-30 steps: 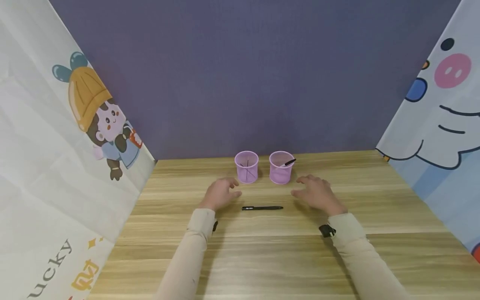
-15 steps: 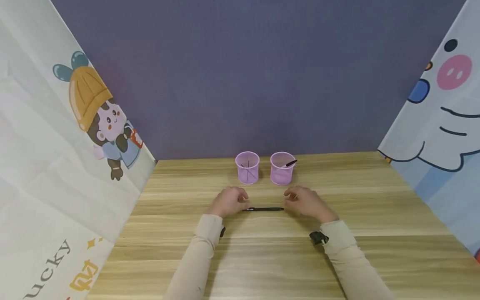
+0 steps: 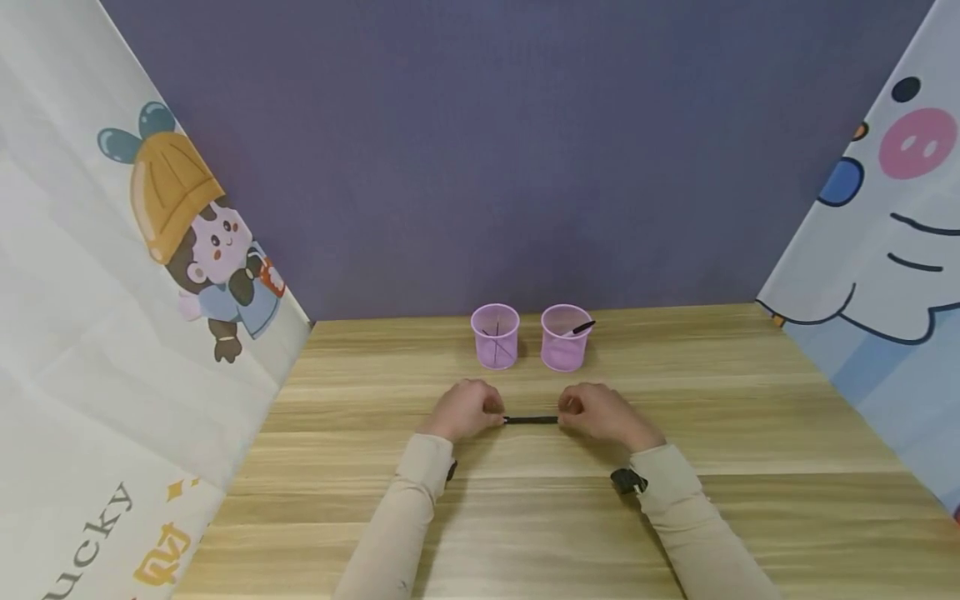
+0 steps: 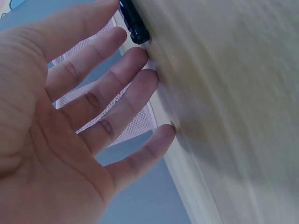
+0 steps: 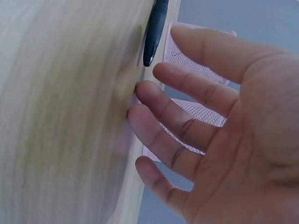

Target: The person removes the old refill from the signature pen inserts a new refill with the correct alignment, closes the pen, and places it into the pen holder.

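A black pen [image 3: 531, 420] lies crosswise on the wooden table, between my two hands. At its left end is my left hand [image 3: 467, 409], the thumb tip by the barrel. In the left wrist view the pen's blunt end [image 4: 139, 35] shows past the thumb, and the fingers are spread and loosely bent. My right hand [image 3: 600, 412] is at the other end. The right wrist view shows the pen's pointed tip [image 5: 149, 53] close to the thumb and forefinger, with a gap to the thumb. Neither hand visibly closes round the pen.
Two pink mesh cups stand behind the hands. Thin dark sticks or lines show in the left cup [image 3: 496, 348]; a black-capped pen [image 3: 582, 327] leans in the right cup [image 3: 562, 354]. A dark blue panel [image 3: 525, 167] backs the wooden table [image 3: 525, 533], with printed curtains at both sides.
Both hands have come down and inward from beside the cups to the two ends of the pen. The pen and the cups have stayed in place.
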`<state>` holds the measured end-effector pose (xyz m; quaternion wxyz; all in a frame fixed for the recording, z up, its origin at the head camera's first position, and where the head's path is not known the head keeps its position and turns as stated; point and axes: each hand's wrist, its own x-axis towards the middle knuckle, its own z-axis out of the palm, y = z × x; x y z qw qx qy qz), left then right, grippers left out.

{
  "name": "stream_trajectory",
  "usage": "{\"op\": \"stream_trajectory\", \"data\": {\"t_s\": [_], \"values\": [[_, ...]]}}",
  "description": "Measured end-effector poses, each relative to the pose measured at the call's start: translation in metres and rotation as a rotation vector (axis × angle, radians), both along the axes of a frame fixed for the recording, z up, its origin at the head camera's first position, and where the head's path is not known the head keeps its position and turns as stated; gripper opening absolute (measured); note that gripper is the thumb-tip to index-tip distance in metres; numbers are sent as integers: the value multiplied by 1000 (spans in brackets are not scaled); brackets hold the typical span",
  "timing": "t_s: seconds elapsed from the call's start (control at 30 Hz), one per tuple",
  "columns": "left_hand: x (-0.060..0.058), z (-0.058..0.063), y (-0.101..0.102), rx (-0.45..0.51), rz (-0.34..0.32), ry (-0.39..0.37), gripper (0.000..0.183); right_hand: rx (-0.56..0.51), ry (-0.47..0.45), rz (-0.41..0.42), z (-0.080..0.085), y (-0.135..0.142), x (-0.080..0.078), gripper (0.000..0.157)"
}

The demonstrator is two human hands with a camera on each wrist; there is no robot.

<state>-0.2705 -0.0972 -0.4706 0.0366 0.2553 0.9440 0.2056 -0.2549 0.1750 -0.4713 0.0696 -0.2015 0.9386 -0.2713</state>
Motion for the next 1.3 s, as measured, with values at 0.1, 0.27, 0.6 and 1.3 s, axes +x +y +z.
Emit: {"op": "stream_trajectory", "data": {"t_s": [0.1, 0.27, 0.6, 1.3], "values": [[-1, -1, 1, -23, 2, 8, 15, 14, 9, -8, -2, -2, 0, 20], [-3, -6, 2, -45, 0, 36, 13, 35, 21, -12, -4, -4, -1, 16], [-3, -9, 5, -70, -26, 87, 5, 72, 31, -14, -9, -6, -2, 11], [-1, -3, 6, -10, -4, 30, 7, 54, 79, -24, -9, -4, -2, 9]]}}
